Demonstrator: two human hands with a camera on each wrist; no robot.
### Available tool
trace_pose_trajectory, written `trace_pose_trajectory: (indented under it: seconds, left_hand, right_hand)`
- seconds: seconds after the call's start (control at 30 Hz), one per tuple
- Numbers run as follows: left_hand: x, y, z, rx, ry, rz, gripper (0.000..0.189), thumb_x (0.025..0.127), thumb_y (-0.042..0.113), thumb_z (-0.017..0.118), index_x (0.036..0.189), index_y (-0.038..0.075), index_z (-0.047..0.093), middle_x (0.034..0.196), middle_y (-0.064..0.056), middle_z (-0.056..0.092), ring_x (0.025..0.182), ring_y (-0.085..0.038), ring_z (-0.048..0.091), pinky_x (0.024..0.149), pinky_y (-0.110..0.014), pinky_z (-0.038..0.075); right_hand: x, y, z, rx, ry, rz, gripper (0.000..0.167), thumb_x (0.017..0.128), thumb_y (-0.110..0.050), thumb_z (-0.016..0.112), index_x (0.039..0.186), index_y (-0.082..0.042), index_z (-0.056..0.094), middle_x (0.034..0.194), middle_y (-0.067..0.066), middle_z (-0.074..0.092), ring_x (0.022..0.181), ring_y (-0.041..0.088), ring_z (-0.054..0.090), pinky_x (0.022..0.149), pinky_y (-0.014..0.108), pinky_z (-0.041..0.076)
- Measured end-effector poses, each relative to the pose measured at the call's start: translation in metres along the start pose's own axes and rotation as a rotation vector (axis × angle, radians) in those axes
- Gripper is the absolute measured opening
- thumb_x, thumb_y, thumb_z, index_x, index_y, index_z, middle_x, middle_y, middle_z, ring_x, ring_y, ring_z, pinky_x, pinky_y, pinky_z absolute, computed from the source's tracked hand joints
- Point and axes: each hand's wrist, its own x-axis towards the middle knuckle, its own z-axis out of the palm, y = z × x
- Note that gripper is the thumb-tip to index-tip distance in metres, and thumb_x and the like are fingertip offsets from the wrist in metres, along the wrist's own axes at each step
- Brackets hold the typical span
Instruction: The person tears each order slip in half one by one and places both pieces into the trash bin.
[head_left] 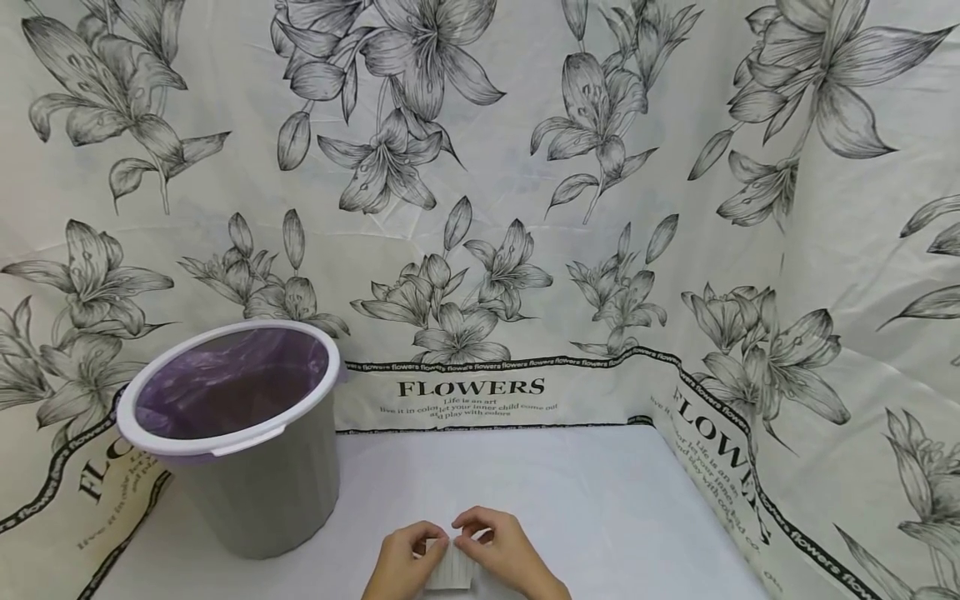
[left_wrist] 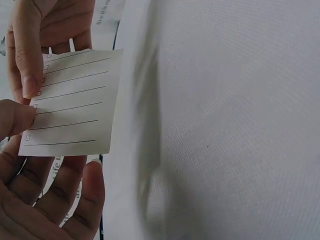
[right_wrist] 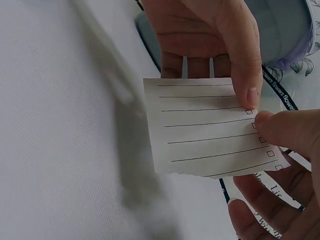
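The scene is backed by a flower-printed cloth that is hung behind and to both sides of a white-covered desk. On the desk's left part a grey bin is stood upright, fitted with a white rim and lined with a purple bag. At the near edge, just right of the bin and apart from it, a small lined slip of paper is held up between both hands. The left hand is closed on the slip's top edge, thumb and forefinger pinched together, and the right hand is pinched on the same edge just beside it, so each grip is clamped on the paper. In the wrist views the paper is shown whole, printed with ruled lines and little checkboxes. The step in hand is judged to be the start of a tear; opposing pulls from the two pinches would be called for next.
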Motion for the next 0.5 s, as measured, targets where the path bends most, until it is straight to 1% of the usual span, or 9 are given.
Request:
trace_pose_trajectory:
  seconds: [0.1,0.2,0.3,0.37,0.5]
  left_hand:
    - [-0.0007,0.0009,-0.0005,-0.014,-0.005,-0.021,0.014,0.096,0.024,0.072,0.093,0.011,0.076,0.077,0.007,0.067,0.065,0.003,0.048,0.058,-0.019,0.043]
    - [-0.0002,0.0015,-0.0011,-0.025,-0.007,-0.037,0.014,0.096,0.025,0.073,0.095,0.011,0.076,0.070,0.009,0.059,0.062,0.002,0.047,0.056,-0.019,0.042]
    - [-0.0001,0.0015,-0.0019,-0.030,-0.014,-0.040,0.014,0.095,0.026,0.074,0.097,0.012,0.076,0.066,0.008,0.054,0.060,0.001,0.046,0.054,-0.019,0.042]
    - [-0.0007,0.0017,-0.0026,-0.029,-0.014,-0.030,0.015,0.096,0.027,0.074,0.097,0.012,0.076,0.070,0.007,0.061,0.061,0.002,0.049,0.055,-0.019,0.044]
    - [-0.0011,0.0029,-0.0041,-0.020,-0.001,-0.012,0.014,0.097,0.027,0.072,0.094,0.014,0.077,0.085,0.004,0.074,0.069,0.002,0.057,0.060,-0.020,0.048]
  right_hand:
    - [-0.0003,-0.0006,0.0010,-0.003,0.004,0.005,0.015,0.098,-0.021,0.072,0.104,-0.008,0.074,0.099,0.007,0.077,0.088,0.002,0.067,0.074,0.025,0.058]
    - [-0.0003,-0.0013,0.0012,-0.014,0.010,0.009,0.011,0.098,-0.022,0.071,0.098,-0.012,0.075,0.097,0.004,0.077,0.088,0.002,0.067,0.074,0.025,0.057]
    - [-0.0001,-0.0011,0.0020,-0.028,0.013,-0.002,0.010,0.098,-0.022,0.071,0.097,-0.012,0.075,0.095,0.003,0.077,0.087,0.001,0.066,0.074,0.024,0.057]
    - [0.0000,-0.0006,0.0026,-0.031,0.012,-0.004,0.012,0.099,-0.022,0.071,0.099,-0.011,0.075,0.095,0.003,0.076,0.087,0.000,0.065,0.074,0.024,0.057]
    - [0.0000,-0.0009,0.0026,-0.024,0.012,-0.007,0.013,0.097,-0.022,0.072,0.101,-0.010,0.074,0.097,0.004,0.076,0.089,-0.001,0.065,0.076,0.025,0.058]
